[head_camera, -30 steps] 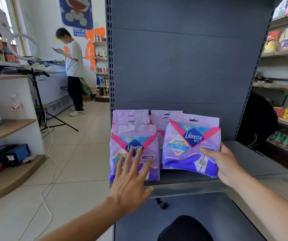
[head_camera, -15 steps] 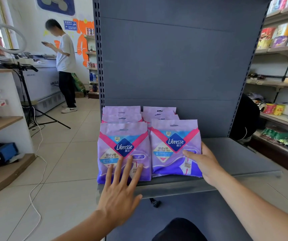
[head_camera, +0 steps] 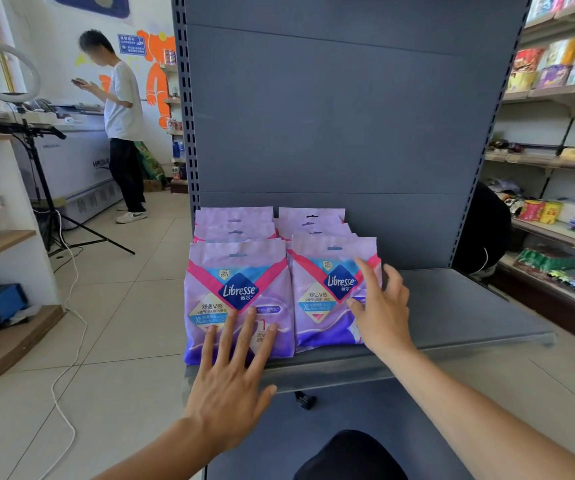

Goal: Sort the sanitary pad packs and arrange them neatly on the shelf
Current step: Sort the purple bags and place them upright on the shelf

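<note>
Purple Libresse sanitary pad packs stand upright in two rows at the left end of the grey shelf [head_camera: 459,306]. My left hand [head_camera: 234,372] lies flat with straight fingers against the lower front of the left front pack [head_camera: 237,282]. My right hand [head_camera: 381,306] touches the right side of the right front pack [head_camera: 327,289] with relaxed, spread fingers, its thumb on the pack's face. Several more packs [head_camera: 234,223] line up behind each front one, only their tops showing.
The shelf's grey back panel [head_camera: 341,126] rises behind the packs. A person in a white shirt [head_camera: 123,109] stands at the far left by a freezer. A tripod with a ring light [head_camera: 36,161] and a white cable stand on the floor. Stocked shelves [head_camera: 556,154] line the right.
My right hand set the right front pack down level with the left one, then loosened its grip and slid up the pack's right side. My left hand stayed flat on the left pack.
</note>
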The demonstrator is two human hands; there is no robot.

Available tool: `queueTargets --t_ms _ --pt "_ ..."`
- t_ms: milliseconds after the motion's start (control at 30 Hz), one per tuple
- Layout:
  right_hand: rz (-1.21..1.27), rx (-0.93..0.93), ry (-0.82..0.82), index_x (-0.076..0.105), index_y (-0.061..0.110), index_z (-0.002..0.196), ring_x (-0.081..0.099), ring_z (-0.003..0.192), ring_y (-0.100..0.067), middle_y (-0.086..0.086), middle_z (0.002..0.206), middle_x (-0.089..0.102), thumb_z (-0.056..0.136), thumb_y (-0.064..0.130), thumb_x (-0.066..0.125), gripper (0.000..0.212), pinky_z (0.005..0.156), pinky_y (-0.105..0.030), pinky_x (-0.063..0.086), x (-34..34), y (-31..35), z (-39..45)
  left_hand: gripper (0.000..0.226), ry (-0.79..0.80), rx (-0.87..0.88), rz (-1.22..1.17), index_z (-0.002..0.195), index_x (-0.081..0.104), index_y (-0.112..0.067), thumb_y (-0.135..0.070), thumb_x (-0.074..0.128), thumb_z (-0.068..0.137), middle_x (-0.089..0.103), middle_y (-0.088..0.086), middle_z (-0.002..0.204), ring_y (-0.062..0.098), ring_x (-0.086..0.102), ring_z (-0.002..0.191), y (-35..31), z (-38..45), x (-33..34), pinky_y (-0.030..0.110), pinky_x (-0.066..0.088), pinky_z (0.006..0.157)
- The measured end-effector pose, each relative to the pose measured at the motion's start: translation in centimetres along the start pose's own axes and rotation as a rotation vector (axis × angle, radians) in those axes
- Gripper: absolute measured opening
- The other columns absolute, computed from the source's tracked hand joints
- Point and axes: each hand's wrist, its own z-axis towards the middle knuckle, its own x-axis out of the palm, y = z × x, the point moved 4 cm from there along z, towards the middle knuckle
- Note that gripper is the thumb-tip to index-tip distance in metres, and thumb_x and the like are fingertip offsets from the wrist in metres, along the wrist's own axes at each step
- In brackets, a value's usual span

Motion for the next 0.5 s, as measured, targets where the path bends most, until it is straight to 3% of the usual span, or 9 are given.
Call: queueTargets --t_ms 200,333,400,500 --pt "-0.085 -0.067 0.037 0.030 0.038 0.148 0.019 0.139 -0.024 -0.005 0.154 0.015 0.097 0.029 0.057 0.058 0.104 -0.038 0.040 0.4 0.5 -1.2 0.086 0.009 0.002 0.007 0.155 0.022 -0.025 -0.065 0.043 0.082 0.016 0.011 0.162 0.040 0.009 0.149 0.1 0.0 0.1 0.056 0.011 0.113" --pt "-0.247 -0.185 0.002 0.032 0.035 0.148 0.019 0.143 -0.034 -0.012 0.158 0.013 0.091 0.033 0.065 0.067 0.106 -0.052 0.039 0.5 1.1 -1.2 0.086 0.012 -0.001 0.019 0.155 0.022 -0.024 -0.066 0.040 0.082 0.017 0.011 0.162 0.040 0.010 0.149 0.1 0.0 0.1 0.055 0.008 0.114" --pt "-0.337 -0.312 -0.018 0.024 0.040 0.150 0.013 0.146 -0.043 -0.013 0.162 0.006 0.090 0.043 0.060 0.070 0.108 -0.061 0.030 0.8 2.5 -1.7 0.086 0.016 -0.001 0.023 0.155 0.023 -0.024 -0.066 0.039 0.082 0.017 0.012 0.162 0.040 0.010 0.149 0.1 0.0 0.1 0.056 0.010 0.113" --pt "-0.381 -0.364 0.127 -0.003 0.050 0.150 -0.017 0.147 -0.042 -0.003 0.163 -0.016 0.093 0.062 0.040 0.073 0.112 -0.067 0.012 2.2 3.9 -2.6 0.085 0.024 0.002 0.019 0.155 0.025 -0.023 -0.065 0.040 0.082 0.017 0.012 0.162 0.041 0.010 0.149 0.1 0.1 0.2 0.058 0.014 0.113"
